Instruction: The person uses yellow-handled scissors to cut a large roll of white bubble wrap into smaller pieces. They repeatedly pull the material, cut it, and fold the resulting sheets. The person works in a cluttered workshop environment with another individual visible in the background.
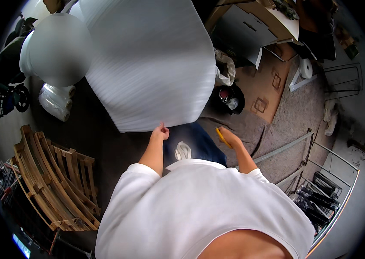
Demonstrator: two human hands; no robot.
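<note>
Head view: I see the left hand [160, 131] pinching the white sheet's [156, 73] near edge, eleven o'clock; right hand [231, 138] grips a yellow tool [222, 137], three o'clock.

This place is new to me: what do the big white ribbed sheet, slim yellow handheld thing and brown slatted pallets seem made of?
Big white ribbed sheet: probably plastic foam, soft-sheened; its fine parallel ridges suggest it.
Slim yellow handheld thing in the right hand: perhaps smooth plastic, from its even colour; too small for certainty.
Brown slatted pallets: apparently bare wood, from tan planks and blocks.
</note>
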